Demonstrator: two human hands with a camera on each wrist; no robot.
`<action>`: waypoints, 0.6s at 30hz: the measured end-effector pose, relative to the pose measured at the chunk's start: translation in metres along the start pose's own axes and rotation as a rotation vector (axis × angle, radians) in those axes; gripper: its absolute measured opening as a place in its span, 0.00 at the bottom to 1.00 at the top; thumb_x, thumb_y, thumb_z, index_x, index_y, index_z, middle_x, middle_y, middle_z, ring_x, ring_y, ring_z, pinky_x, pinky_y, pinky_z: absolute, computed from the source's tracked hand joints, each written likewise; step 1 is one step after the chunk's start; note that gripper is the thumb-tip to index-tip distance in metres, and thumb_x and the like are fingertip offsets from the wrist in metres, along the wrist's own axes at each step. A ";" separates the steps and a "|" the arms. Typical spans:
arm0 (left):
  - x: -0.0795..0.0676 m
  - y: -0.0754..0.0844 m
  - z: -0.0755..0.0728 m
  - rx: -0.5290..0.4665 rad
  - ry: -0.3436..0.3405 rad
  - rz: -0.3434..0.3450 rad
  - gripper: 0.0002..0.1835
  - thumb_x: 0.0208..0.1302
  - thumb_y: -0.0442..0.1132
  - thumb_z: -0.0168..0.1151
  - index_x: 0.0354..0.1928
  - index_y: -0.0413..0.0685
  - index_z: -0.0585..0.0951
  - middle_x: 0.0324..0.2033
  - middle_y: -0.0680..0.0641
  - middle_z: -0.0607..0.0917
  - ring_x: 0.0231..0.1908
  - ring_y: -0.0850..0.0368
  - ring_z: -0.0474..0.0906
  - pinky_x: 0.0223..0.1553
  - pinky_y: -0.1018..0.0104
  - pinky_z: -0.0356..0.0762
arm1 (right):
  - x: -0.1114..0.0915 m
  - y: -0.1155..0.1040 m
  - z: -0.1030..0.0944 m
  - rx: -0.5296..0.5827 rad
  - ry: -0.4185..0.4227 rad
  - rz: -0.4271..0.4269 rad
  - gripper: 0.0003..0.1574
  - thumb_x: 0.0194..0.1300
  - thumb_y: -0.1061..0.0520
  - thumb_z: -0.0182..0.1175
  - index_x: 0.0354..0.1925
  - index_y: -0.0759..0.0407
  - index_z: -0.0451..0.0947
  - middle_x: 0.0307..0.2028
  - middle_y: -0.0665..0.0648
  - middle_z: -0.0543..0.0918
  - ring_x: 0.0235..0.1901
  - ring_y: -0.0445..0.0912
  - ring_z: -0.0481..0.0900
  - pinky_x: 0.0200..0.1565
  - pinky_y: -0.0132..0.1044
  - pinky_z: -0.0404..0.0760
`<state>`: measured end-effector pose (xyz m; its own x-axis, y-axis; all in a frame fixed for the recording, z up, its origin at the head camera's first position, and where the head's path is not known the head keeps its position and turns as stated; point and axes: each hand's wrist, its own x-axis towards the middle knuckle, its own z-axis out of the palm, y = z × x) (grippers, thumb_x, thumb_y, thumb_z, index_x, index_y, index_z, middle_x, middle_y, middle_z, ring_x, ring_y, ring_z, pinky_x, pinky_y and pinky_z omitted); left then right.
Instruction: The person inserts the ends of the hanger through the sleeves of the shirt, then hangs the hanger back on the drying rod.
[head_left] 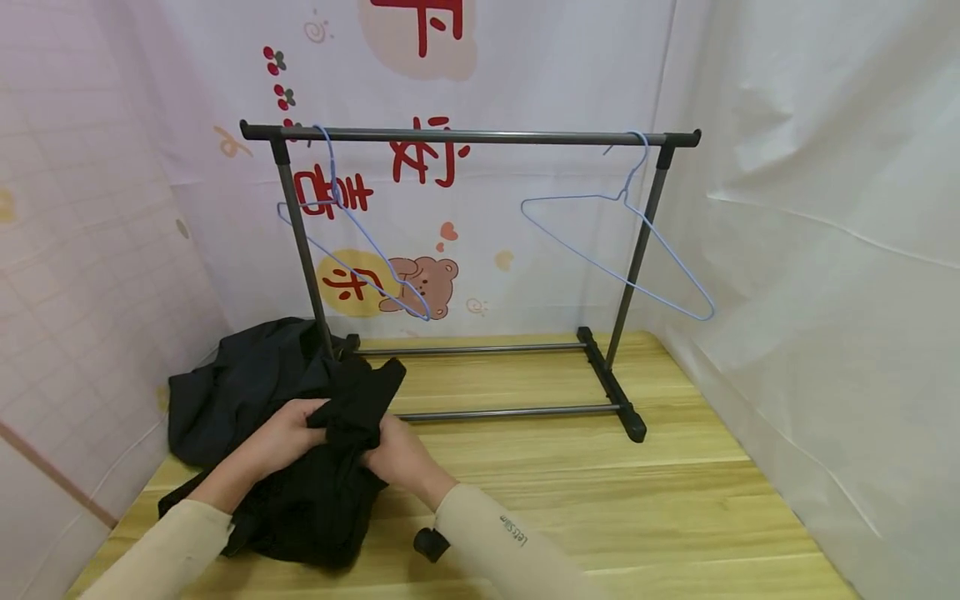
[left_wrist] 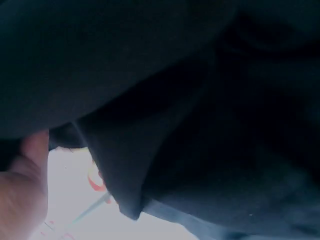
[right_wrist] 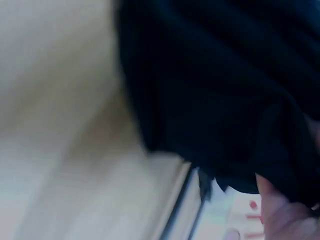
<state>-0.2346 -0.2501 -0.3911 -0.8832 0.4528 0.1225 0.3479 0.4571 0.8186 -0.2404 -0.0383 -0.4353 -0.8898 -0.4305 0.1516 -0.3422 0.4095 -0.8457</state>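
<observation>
Both hands hold a bunched black garment (head_left: 318,508) at the left front of the table; its exact kind cannot be told. My left hand (head_left: 281,437) grips its upper part, the fingers partly hidden in the folds. On the right side of the same bunched part, my right hand (head_left: 405,458) pinches the cloth. A short flap of the garment sticks up above the hands. In the left wrist view dark cloth (left_wrist: 135,150) fills most of the picture, with a thumb at the left edge. The right wrist view shows cloth (right_wrist: 210,110) hanging beside the right thumb (right_wrist: 272,200).
More dark cloth (head_left: 240,392) lies heaped behind, against the rack's left foot. A grey metal clothes rack (head_left: 480,136) with black ends stands at the back of the wooden table (head_left: 570,508). One blue wire hanger (head_left: 375,250) hangs at its left, another hanger (head_left: 577,250) at its right.
</observation>
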 end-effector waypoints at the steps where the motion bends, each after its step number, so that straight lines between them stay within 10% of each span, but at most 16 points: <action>1: 0.007 0.005 0.004 -0.003 0.012 0.016 0.10 0.68 0.40 0.65 0.48 0.47 0.85 0.46 0.47 0.85 0.45 0.59 0.79 0.45 0.65 0.76 | 0.002 0.000 -0.007 -0.013 0.037 -0.018 0.25 0.58 0.69 0.64 0.53 0.54 0.77 0.46 0.49 0.82 0.40 0.38 0.76 0.42 0.31 0.75; 10: 0.063 0.035 0.043 -0.088 0.069 0.072 0.13 0.73 0.32 0.55 0.55 0.44 0.81 0.52 0.43 0.82 0.52 0.47 0.75 0.53 0.54 0.71 | 0.011 0.017 -0.072 -0.155 0.405 -0.173 0.12 0.61 0.70 0.61 0.39 0.56 0.81 0.41 0.54 0.84 0.42 0.47 0.82 0.43 0.38 0.79; 14: 0.076 0.022 0.057 -0.097 -0.011 0.023 0.20 0.77 0.35 0.49 0.67 0.43 0.74 0.64 0.38 0.74 0.66 0.39 0.67 0.64 0.43 0.64 | 0.008 0.050 -0.095 -0.342 0.446 -0.251 0.14 0.66 0.67 0.61 0.49 0.59 0.81 0.46 0.57 0.83 0.46 0.52 0.83 0.48 0.43 0.81; 18: 0.072 -0.012 0.059 0.127 -0.001 -0.061 0.16 0.76 0.35 0.52 0.60 0.41 0.79 0.56 0.37 0.80 0.57 0.39 0.75 0.57 0.45 0.72 | -0.003 0.097 -0.120 -0.553 0.425 -0.182 0.20 0.65 0.70 0.61 0.55 0.63 0.79 0.49 0.60 0.82 0.48 0.55 0.82 0.50 0.47 0.81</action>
<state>-0.2837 -0.1774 -0.4250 -0.9036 0.4219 0.0744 0.3308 0.5769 0.7468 -0.3072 0.0989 -0.4566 -0.8060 -0.2263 0.5469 -0.4990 0.7567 -0.4223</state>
